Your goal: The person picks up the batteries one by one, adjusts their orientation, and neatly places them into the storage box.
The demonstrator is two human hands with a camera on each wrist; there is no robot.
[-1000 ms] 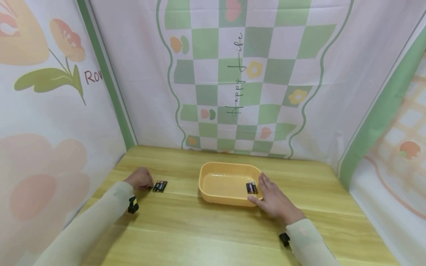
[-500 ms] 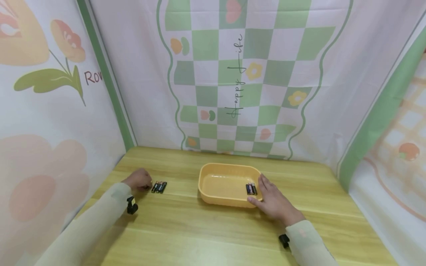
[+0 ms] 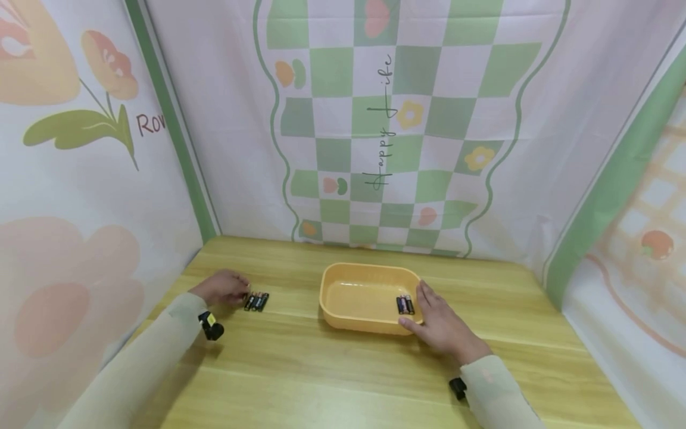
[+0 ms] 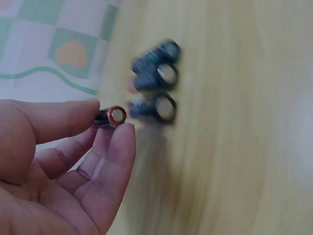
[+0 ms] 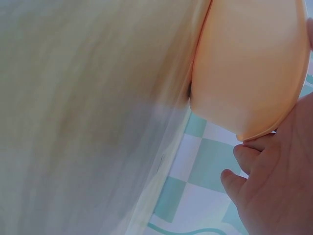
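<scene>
My left hand (image 3: 222, 287) pinches a small battery (image 4: 110, 116) between thumb and fingertips, its flat end with a red rim facing the left wrist camera. Just beyond it, three dark batteries (image 3: 256, 301) lie side by side on the table; they look blurred in the left wrist view. A yellow plastic box (image 3: 343, 323) stands near the table's middle, with several batteries (image 3: 405, 304) in a row inside at its right end. My right hand (image 3: 442, 325) rests against that right end, fingers along the outer side and thumb at the near rim.
The wooden table (image 3: 321, 381) runs back to a printed cloth (image 3: 370, 229) that hangs behind it. Further cloth walls close in the left and right sides. A small black device (image 3: 211, 326) is strapped to the left wrist, another (image 3: 458, 388) to the right.
My left hand has shifted slightly and its fingers have come up from the table beside the row, the pinched battery with them. The right hand and the box have stayed in place.
</scene>
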